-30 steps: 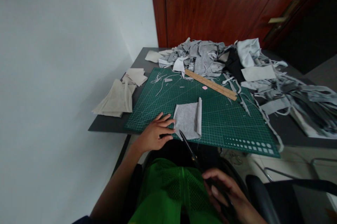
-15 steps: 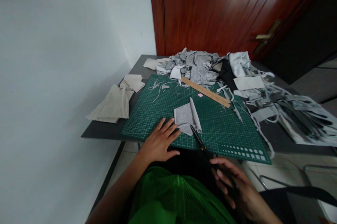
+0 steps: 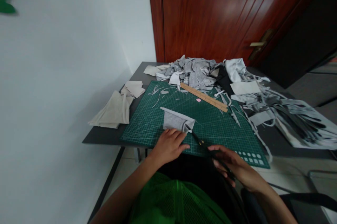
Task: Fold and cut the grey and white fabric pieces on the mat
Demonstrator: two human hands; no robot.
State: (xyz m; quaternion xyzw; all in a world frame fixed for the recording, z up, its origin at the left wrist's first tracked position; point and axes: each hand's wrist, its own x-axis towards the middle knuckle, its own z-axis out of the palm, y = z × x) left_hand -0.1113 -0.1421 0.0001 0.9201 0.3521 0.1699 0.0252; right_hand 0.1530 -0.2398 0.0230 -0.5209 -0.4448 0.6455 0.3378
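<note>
A small grey fabric piece [image 3: 174, 120] with a rolled edge lies on the green cutting mat [image 3: 210, 118]. My left hand [image 3: 170, 145] rests at the mat's near edge, fingers curled over the fabric's near side. My right hand [image 3: 231, 166] is closed round the handles of black scissors [image 3: 201, 142]. The blades point up and left, and their tip touches the fabric's right corner.
A wooden ruler [image 3: 204, 97] lies across the mat's far part. Heaps of grey and white fabric scraps [image 3: 200, 71] and strips [image 3: 286, 111] cover the table's back and right. Folded beige cloth [image 3: 113, 110] sits left of the mat. A dark wooden door [image 3: 210, 13] stands behind.
The fabric piece has been turned and shifted left, its rolled edge now on the far side. My right hand brought the scissors up onto the mat to the fabric's corner.
</note>
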